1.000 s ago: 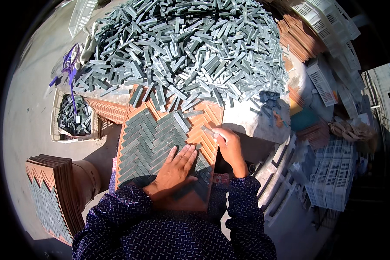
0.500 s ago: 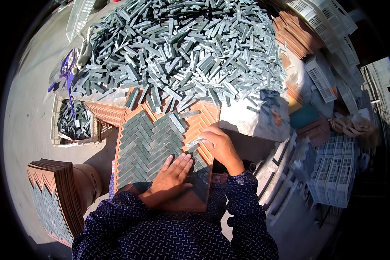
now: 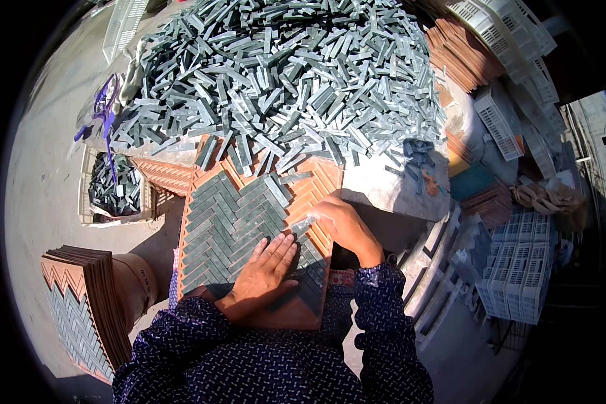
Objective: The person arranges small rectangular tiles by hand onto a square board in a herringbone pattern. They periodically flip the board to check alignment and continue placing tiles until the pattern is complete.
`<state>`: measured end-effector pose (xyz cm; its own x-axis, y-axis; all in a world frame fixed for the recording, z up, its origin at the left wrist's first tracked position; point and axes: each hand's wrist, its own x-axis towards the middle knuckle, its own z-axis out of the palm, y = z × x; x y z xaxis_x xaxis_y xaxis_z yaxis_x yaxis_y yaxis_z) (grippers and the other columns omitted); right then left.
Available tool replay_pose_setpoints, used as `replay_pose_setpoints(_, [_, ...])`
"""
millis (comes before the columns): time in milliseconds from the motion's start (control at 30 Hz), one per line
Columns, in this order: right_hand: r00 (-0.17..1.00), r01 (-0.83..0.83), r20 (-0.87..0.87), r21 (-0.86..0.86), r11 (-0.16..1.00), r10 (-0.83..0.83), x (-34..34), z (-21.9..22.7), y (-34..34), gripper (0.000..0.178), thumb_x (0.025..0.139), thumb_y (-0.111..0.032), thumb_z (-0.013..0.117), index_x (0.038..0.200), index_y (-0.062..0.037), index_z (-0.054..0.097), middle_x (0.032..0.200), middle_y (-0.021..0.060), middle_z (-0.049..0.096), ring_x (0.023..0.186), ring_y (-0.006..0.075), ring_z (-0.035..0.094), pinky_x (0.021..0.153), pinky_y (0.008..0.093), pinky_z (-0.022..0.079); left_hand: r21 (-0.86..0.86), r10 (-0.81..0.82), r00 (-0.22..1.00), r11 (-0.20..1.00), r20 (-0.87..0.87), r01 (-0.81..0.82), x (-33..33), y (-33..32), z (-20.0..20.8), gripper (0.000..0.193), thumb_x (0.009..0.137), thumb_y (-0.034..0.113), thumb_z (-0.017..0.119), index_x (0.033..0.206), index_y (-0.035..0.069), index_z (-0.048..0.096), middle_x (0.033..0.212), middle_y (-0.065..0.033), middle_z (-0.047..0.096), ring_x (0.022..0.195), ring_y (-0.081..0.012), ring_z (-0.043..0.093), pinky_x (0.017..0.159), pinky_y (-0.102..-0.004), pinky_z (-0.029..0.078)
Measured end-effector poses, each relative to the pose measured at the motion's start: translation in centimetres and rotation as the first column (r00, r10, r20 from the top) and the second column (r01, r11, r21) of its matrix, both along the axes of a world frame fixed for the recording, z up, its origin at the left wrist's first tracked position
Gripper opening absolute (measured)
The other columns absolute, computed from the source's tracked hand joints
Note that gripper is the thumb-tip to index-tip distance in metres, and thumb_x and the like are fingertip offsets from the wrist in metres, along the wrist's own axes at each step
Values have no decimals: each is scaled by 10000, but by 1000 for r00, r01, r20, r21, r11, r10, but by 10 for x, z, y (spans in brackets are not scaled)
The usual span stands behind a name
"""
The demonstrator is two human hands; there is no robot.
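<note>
An orange herringbone-grooved tray lies in front of me, most of its grooves filled with grey-green stone strips. Flat across the laid strips near the middle rests my left hand, its fingers extended. My right hand is at the tray's right side, thumb and fingers pinching one small stone strip at its end. That strip lies low over the grooves, just above my left fingertips. Whether it is fully seated I cannot tell. A few loose strips lie across the tray's far edge.
A large heap of stone strips covers the table beyond the tray. On the left are a crate of strips and a stack of trays. White plastic crates and more orange trays stand to the right.
My right hand has tipped the pinched strip down so it lies flatter along the grooves. My left hand has barely shifted on the laid strips.
</note>
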<state>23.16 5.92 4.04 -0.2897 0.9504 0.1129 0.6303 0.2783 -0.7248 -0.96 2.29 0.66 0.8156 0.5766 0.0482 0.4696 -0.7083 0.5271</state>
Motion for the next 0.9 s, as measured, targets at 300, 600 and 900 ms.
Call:
replay_pose_setpoints(300, [993, 108, 48, 14, 994, -109, -12, -5, 6, 88, 812, -29, 607, 893, 5, 616, 799, 168, 608, 752, 353, 584, 673, 377, 474, -3, 29, 999, 1000, 39, -29, 3, 2, 8, 722, 826, 367, 624, 1373, -28, 366, 1471, -198, 299, 1371, -341, 284, 1110, -495, 240])
replay_pose_setpoints(600, [990, 127, -61, -61, 990, -130, -13, -6, 3, 123, 775, -19, 620, 896, -3, 637, 856, 167, 628, 798, 355, 595, 709, 394, 483, 11, 37, 999, 999, 40, -37, 4, 0, 3, 742, 815, 369, 639, 1379, -23, 361, 1461, -201, 315, 1367, -344, 291, 1113, -486, 235])
replay_pose_setpoints(900, [960, 269, -50, -124, 955, -277, -14, 8, 9, 220, 787, -13, 642, 1007, -16, 638, 899, 161, 661, 789, 306, 658, 677, 333, 513, 66, 82, 996, 994, 42, -85, 8, 3, -3, 769, 801, 391, 645, 1384, -18, 355, 1469, -183, 315, 1365, -329, 301, 1109, -493, 238])
